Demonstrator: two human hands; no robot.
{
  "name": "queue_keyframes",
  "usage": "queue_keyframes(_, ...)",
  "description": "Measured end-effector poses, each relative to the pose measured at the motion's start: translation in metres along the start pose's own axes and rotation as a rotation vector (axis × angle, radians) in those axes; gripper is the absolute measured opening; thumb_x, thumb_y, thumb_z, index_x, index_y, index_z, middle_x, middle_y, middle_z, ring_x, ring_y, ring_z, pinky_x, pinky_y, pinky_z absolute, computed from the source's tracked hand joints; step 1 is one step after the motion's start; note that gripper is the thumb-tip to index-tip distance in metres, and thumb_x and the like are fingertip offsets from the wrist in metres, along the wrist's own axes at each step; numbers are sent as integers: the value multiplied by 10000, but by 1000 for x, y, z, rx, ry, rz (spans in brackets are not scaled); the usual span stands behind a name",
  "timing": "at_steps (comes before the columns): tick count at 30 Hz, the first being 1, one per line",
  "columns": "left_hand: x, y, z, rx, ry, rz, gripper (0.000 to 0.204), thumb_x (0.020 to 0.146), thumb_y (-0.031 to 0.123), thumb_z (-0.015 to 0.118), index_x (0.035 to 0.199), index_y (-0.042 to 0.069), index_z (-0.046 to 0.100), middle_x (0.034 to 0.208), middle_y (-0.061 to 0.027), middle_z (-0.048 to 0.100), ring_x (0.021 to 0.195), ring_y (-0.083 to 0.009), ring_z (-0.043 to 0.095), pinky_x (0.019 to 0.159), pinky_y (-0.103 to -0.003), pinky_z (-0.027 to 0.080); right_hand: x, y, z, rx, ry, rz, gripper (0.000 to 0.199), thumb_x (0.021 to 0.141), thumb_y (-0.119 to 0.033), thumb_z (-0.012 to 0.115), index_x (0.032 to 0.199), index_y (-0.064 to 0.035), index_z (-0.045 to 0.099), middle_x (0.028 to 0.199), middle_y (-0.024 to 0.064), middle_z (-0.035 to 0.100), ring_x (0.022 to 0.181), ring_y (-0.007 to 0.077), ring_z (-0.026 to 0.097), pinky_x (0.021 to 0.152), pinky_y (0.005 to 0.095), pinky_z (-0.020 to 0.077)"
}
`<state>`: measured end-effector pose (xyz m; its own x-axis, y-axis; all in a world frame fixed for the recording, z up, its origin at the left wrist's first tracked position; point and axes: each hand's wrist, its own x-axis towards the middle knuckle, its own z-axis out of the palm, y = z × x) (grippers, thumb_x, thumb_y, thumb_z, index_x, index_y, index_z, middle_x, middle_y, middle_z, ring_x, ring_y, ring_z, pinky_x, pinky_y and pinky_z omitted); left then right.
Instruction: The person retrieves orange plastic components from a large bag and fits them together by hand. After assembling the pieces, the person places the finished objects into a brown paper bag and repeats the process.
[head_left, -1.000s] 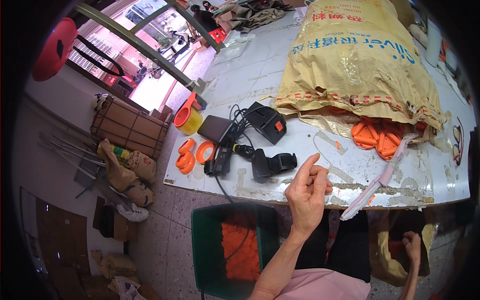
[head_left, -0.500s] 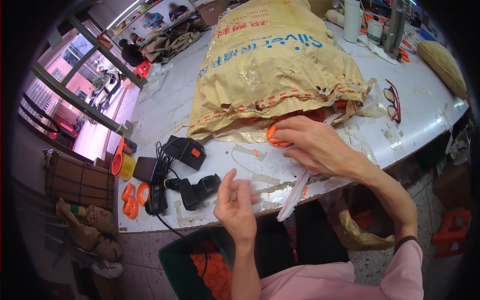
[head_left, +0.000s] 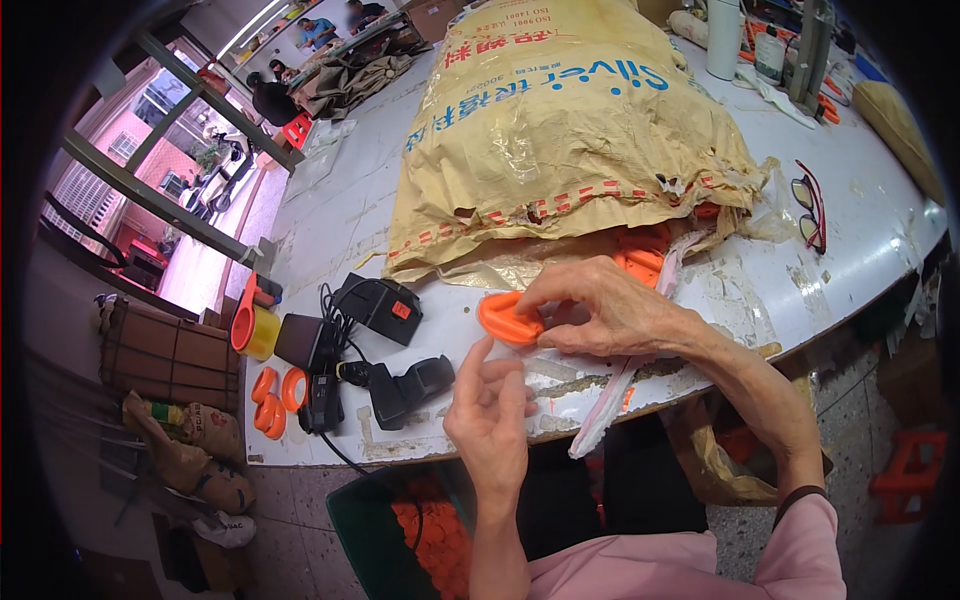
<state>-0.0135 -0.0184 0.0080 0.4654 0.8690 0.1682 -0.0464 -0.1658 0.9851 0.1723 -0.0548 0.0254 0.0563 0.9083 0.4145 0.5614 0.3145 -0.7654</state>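
Between the thumb and fingers of my right hand (head_left: 610, 310) is an orange oval plastic piece (head_left: 505, 318) with a raised middle, held just above the table. My left hand (head_left: 490, 415) is raised palm-up below it near the table edge, fingers loosely apart and nothing in them. Behind my right hand lies a large yellow woven sack (head_left: 560, 140), its torn mouth facing me. More orange pieces (head_left: 640, 258) show at that opening. A pale pink and white strip (head_left: 610, 400) runs from the sack's mouth past the table's front edge, partly hidden by my right hand.
Left on the table (head_left: 340, 200) sit a black corded device (head_left: 395, 390), a black box (head_left: 378, 308), orange rings (head_left: 268, 412) and a yellow-orange cup (head_left: 255, 325). Red-framed glasses (head_left: 812, 208) lie at right. Below stands a green bin (head_left: 365, 530) of orange pieces. People work far off.
My right hand has drawn the orange piece out from the sack's mouth, toward me and left, nearer my left hand. My left hand stays low with fingers apart. The view has shifted slightly.
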Motion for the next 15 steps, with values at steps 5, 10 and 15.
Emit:
queue_keyframes(5,4,1,2,66,-46,-50,389,873,23,552,1248,-41,466,906,-92,628,680,-79,567,569,-197,486,-2,-1,-3,62,-60,-10,199,732,-119,645,874,20,628,882,134,621,817,289,590,718,387,463)
queue_keyframes(10,5,3,-3,50,-9,-58,385,873,55,569,1236,-36,479,899,-81,630,673,-77,563,556,-191,472,0,7,7,-68,-66,-89,144,733,-122,653,828,-16,631,1040,144,591,979,289,557,845,388,429)
queue_keyframes(15,9,3,8,2,-27,-132,262,894,105,562,1130,-7,561,858,-35,632,639,-68,557,495,-180,435,-7,0,2,-35,-72,-132,131,711,-99,676,795,-27,607,1113,177,552,1056,318,536,902,377,425)
